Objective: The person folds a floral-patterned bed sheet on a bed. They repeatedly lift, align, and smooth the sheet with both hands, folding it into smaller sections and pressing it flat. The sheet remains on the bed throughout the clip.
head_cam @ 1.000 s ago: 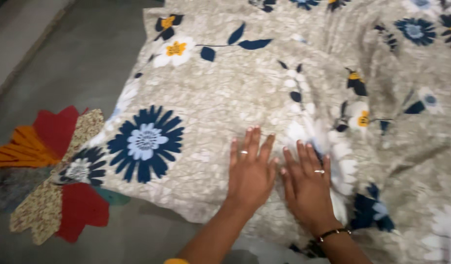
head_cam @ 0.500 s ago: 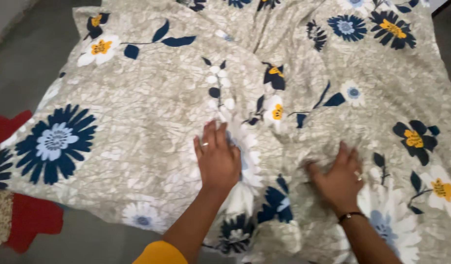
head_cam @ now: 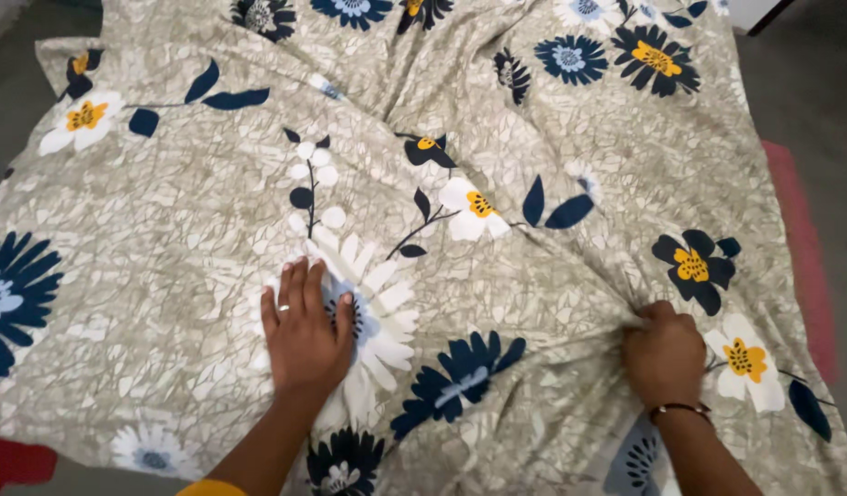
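Here a floral bedsheet, beige with dark blue, white and yellow flowers, lies spread over the grey floor and fills nearly the whole view, its edges running out of frame near and far, so its long axis cannot be told. Creases fan out from the lower right towards the upper left, and a deeper fold runs up the middle towards the top edge. The left hand lies flat with fingers together, palm down on a large white flower near the lower centre. The right hand is closed into a fist, gripping a bunched pinch of the sheet at the lower right. A red mat shows along the sheet's right side, and a red patch at the lower left corner.
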